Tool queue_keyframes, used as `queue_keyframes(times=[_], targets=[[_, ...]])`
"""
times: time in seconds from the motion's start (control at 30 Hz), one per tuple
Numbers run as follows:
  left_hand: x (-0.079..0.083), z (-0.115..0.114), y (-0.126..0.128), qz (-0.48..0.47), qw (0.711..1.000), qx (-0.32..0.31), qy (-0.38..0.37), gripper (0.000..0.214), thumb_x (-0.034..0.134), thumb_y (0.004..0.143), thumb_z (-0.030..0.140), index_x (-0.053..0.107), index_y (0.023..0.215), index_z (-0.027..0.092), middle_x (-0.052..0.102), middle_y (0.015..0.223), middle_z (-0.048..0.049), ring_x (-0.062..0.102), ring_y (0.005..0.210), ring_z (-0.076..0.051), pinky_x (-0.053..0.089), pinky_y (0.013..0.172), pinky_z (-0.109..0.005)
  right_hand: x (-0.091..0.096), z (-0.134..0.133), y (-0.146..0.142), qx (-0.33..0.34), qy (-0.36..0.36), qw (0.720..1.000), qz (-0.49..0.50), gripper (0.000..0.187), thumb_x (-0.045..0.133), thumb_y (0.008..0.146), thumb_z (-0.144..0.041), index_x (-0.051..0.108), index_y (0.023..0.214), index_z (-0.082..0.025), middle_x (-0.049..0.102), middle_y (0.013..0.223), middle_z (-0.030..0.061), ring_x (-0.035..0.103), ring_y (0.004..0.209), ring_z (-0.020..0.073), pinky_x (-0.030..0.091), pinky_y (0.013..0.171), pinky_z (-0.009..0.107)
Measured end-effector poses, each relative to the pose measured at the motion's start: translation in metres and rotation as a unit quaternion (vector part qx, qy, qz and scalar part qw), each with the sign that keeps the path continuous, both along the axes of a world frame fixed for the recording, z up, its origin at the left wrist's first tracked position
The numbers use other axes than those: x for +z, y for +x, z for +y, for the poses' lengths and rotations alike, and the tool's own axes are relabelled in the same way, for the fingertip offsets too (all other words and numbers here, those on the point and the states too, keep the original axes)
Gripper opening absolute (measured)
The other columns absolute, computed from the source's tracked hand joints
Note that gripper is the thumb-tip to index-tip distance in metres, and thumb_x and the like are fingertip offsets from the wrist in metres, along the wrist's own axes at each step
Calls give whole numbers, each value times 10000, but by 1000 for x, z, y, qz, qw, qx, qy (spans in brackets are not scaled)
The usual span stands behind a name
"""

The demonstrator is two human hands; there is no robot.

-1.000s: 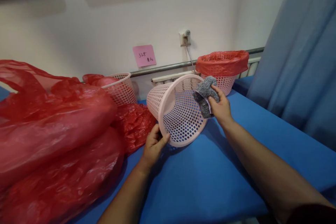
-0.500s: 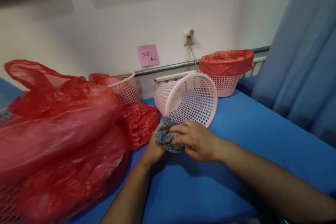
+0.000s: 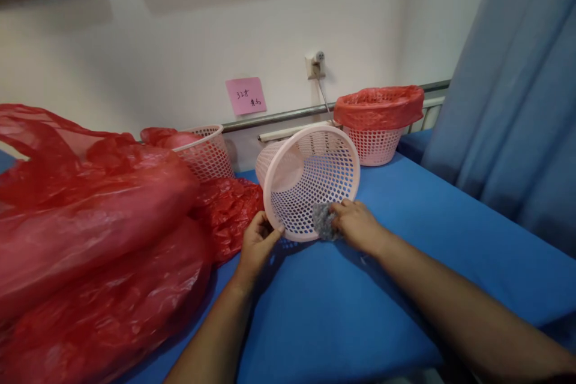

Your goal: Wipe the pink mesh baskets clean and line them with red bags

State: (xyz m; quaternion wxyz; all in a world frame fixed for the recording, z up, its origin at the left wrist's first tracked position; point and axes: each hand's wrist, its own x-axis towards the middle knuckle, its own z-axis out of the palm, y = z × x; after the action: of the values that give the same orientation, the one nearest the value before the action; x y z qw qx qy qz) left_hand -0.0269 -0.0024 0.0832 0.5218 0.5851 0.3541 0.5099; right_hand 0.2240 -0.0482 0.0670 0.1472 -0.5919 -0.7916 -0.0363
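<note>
A pink perforated plastic basket (image 3: 284,174) lies on its side on the blue bed surface (image 3: 306,312), its mouth turned towards me. My left hand (image 3: 258,246) grips the lower left of its rim, thumb on the front and fingers behind. A grey cloth (image 3: 324,222) is bunched in my right hand (image 3: 357,223), whose fingers press it against the lower right of the rim. Part of the cloth hides behind those fingers.
Large red plastic bags (image 3: 103,234) fill the left side, with a crumpled red bag (image 3: 231,210) beside the basket. Behind stand another pink basket (image 3: 211,159) and a red-lined basket (image 3: 375,144). A blue curtain (image 3: 499,102) hangs at right.
My left hand has let go of the cloth and taken hold of the basket rim. My right hand has carried the cloth right onto the rim. The basket's mouth has turned more towards me.
</note>
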Motion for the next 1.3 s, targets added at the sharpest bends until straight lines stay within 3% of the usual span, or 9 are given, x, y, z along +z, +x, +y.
queue_keyframes(times=[0.23, 0.43, 0.6, 0.8, 0.87, 0.93, 1.07, 1.2, 1.3], targets=[[2, -4, -4, -9, 1000, -8, 10, 355, 901, 647, 297, 694, 909, 180, 730, 882, -18, 657, 809, -164, 537, 762, -275, -19, 25, 53, -216, 147, 947, 189, 350, 474, 915, -111, 780, 1058, -199, 556, 1430, 137, 537, 1124, 299, 443, 966, 461], [4, -5, -7, 6, 1000, 0, 16, 364, 907, 634, 305, 704, 905, 172, 725, 861, -22, 648, 782, -168, 532, 733, -271, -41, 50, 67, -232, 180, 856, 425, 461, 562, 809, -215, 687, 1252, -192, 617, 1329, 126, 566, 1257, 288, 424, 1136, 480], [8, -7, -5, 8, 999, -3, 36, 361, 884, 665, 294, 687, 947, 185, 729, 918, -27, 657, 839, -173, 531, 769, -267, -35, 54, 66, -207, 191, 773, 569, 611, 610, 795, -310, 576, 1393, -190, 665, 1328, 120, 638, 1190, 270, 472, 1099, 495], [16, -16, 0, 17, 998, -17, 51, 370, 872, 649, 280, 618, 903, 194, 699, 839, 0, 643, 757, -157, 530, 693, -251, -12, 38, 64, -178, 298, 757, 553, 688, 632, 800, -310, 508, 1468, -201, 569, 1479, 121, 557, 1329, 266, 408, 1164, 475], [16, -16, 0, 15, 998, 13, 61, 365, 866, 648, 278, 606, 889, 193, 689, 818, 7, 633, 729, -149, 524, 670, -244, -11, 38, 66, -212, 264, 754, 563, 692, 628, 779, -291, 520, 1457, -203, 583, 1462, 116, 556, 1327, 271, 396, 1170, 476], [15, -15, 1, 4, 997, 46, 61, 360, 859, 653, 281, 588, 875, 196, 680, 809, 15, 624, 709, -140, 524, 662, -243, -14, 41, 66, -248, 148, 749, 596, 622, 616, 770, -274, 578, 1387, -204, 657, 1362, 111, 616, 1240, 275, 446, 1120, 472], [12, -12, 1, -18, 997, 72, 36, 354, 835, 685, 290, 558, 891, 208, 654, 768, 38, 579, 608, -109, 479, 556, -204, -26, 43, 51, -232, -89, 727, 640, 251, 627, 771, -272, 730, 967, -153, 778, 886, 124, 739, 794, 272, 601, 766, 419], [11, -9, 0, -23, 996, 84, 37, 348, 836, 674, 278, 559, 871, 200, 625, 717, 52, 521, 540, -82, 416, 484, -168, -33, 42, 31, -206, -144, 717, 650, 117, 677, 735, -247, 719, 802, -161, 757, 723, 103, 716, 622, 251, 581, 607, 371], [9, -6, -2, -35, 996, 81, 7, 394, 853, 631, 279, 570, 895, 201, 673, 798, 27, 605, 632, -122, 508, 560, -216, -29, 43, 35, -211, -100, 712, 662, 188, 672, 747, -292, 720, 872, -160, 768, 786, 101, 724, 678, 253, 586, 643, 373]])
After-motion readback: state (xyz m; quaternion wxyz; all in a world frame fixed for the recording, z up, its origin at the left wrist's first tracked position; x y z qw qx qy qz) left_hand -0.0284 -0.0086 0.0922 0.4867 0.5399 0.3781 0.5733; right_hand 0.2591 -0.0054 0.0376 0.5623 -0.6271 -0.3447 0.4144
